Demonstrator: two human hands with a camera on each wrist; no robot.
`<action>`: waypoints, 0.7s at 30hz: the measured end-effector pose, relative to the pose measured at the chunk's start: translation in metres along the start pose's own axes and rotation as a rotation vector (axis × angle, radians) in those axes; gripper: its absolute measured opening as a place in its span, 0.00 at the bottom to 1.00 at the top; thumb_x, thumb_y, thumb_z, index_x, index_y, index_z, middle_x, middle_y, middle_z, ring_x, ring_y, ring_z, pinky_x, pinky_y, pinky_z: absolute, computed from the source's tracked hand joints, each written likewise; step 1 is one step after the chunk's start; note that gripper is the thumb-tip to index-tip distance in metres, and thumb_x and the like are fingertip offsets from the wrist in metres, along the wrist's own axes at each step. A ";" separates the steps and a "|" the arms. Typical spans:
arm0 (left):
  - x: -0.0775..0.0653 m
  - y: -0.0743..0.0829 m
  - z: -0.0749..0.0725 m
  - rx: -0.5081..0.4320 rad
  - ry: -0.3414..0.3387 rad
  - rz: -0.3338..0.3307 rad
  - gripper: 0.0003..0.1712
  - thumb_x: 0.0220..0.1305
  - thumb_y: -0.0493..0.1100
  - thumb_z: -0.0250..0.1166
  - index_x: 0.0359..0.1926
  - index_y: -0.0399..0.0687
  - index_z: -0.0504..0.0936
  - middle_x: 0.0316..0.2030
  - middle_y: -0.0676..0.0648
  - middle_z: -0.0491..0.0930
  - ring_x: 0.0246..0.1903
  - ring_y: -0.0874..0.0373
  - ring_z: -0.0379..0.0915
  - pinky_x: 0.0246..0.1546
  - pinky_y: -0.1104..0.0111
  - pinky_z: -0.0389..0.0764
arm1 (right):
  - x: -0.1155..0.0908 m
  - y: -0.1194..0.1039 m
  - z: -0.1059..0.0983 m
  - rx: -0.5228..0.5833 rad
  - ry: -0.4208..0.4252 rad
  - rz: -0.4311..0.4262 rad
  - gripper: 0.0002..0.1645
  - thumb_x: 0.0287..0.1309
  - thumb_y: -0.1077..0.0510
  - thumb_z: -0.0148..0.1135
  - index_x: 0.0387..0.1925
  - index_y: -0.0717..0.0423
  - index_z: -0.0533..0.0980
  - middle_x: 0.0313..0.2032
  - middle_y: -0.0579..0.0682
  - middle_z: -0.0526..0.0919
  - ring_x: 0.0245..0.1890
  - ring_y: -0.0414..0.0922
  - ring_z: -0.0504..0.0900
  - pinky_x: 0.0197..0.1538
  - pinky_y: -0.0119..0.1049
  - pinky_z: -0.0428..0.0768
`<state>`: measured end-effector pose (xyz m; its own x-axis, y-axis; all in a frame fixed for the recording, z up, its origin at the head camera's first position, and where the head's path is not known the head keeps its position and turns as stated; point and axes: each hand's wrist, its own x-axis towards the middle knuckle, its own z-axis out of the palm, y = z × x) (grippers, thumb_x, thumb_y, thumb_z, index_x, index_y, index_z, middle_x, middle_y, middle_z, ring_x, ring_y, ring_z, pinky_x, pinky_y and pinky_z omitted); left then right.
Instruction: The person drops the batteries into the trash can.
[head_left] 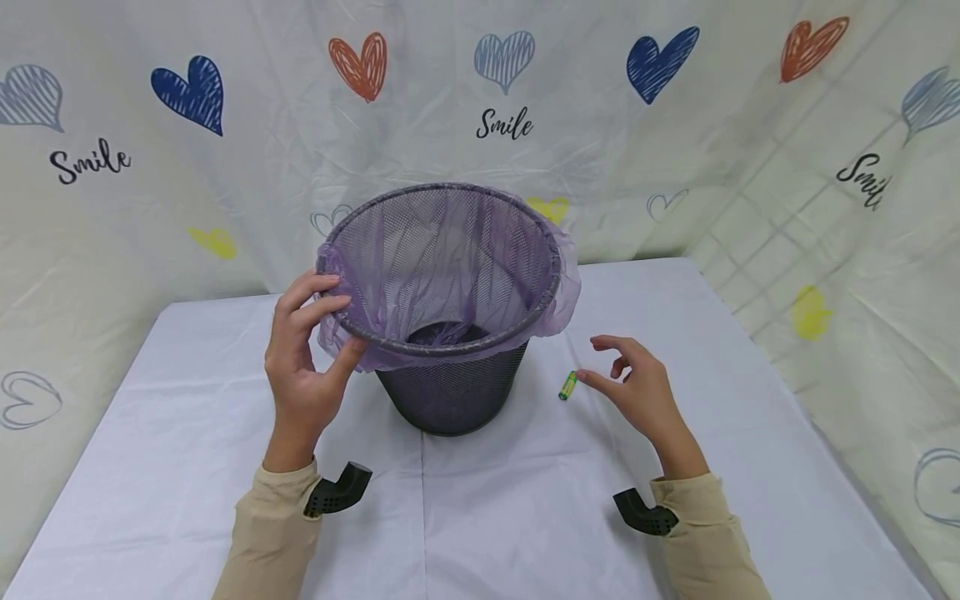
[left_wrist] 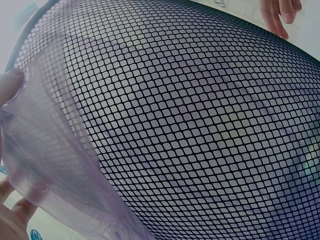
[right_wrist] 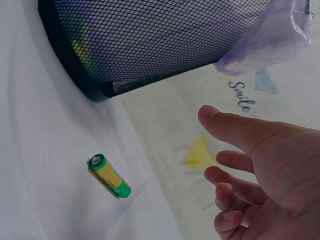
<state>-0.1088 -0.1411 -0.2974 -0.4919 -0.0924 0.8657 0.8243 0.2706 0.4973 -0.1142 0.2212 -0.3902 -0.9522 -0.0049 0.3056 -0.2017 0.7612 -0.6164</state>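
A black mesh wastebasket (head_left: 453, 392) stands on the table, lined with a thin purple bag (head_left: 558, 287) folded out over its rim. My left hand (head_left: 306, 367) grips the rim at the left, fingers over the edge and thumb at the front. To the right of the basket lies a green and yellow battery (right_wrist: 110, 176). Just beside it is my right hand (head_left: 637, 383), thumb and forefinger apart with nothing between them. In the right wrist view a gap shows between the thumb (right_wrist: 225, 125) and the battery. Something green and yellow (right_wrist: 81, 47) shows through the mesh near the basket's bottom.
A white cloth (head_left: 510, 517) covers the table. Behind it hangs a pale curtain (head_left: 427, 142) printed with hearts and the word Smile. A black wrist mount (head_left: 339, 490) sits at the left cuff, and another mount (head_left: 645, 512) at the right cuff.
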 end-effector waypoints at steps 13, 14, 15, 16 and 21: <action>0.000 -0.001 0.000 -0.002 -0.005 -0.002 0.26 0.55 0.48 0.64 0.40 0.24 0.75 0.47 0.30 0.72 0.58 0.37 0.62 0.62 0.60 0.68 | 0.001 0.011 0.005 -0.010 -0.048 0.024 0.31 0.43 0.49 0.70 0.52 0.51 0.73 0.46 0.49 0.79 0.29 0.40 0.69 0.24 0.27 0.66; 0.000 -0.001 0.000 -0.004 -0.003 -0.002 0.26 0.55 0.48 0.64 0.40 0.24 0.75 0.47 0.30 0.72 0.58 0.37 0.62 0.62 0.60 0.68 | 0.001 0.012 0.005 -0.008 -0.053 0.029 0.31 0.44 0.48 0.70 0.52 0.51 0.73 0.46 0.49 0.79 0.29 0.41 0.69 0.24 0.27 0.66; 0.000 -0.001 0.000 -0.008 -0.001 -0.002 0.26 0.55 0.48 0.65 0.40 0.24 0.75 0.47 0.30 0.72 0.58 0.37 0.62 0.62 0.60 0.68 | 0.001 0.012 0.005 -0.006 -0.058 0.033 0.31 0.44 0.48 0.70 0.52 0.50 0.73 0.46 0.49 0.79 0.29 0.41 0.69 0.24 0.27 0.66; 0.000 -0.001 0.000 -0.009 0.001 -0.001 0.26 0.55 0.48 0.65 0.39 0.25 0.75 0.47 0.30 0.72 0.58 0.37 0.62 0.62 0.60 0.68 | 0.001 0.013 0.006 -0.004 -0.063 0.037 0.31 0.44 0.48 0.70 0.52 0.50 0.73 0.46 0.49 0.79 0.29 0.41 0.69 0.24 0.27 0.66; 0.000 -0.001 0.001 -0.015 0.010 0.005 0.26 0.55 0.49 0.65 0.39 0.25 0.75 0.47 0.31 0.72 0.57 0.37 0.62 0.62 0.59 0.68 | 0.002 0.017 0.009 0.008 -0.098 0.059 0.32 0.44 0.48 0.70 0.52 0.51 0.73 0.46 0.51 0.78 0.30 0.44 0.69 0.25 0.28 0.66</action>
<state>-0.1102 -0.1410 -0.2977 -0.4846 -0.1008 0.8689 0.8311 0.2567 0.4933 -0.1213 0.2282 -0.4071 -0.9803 -0.0234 0.1964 -0.1456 0.7570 -0.6369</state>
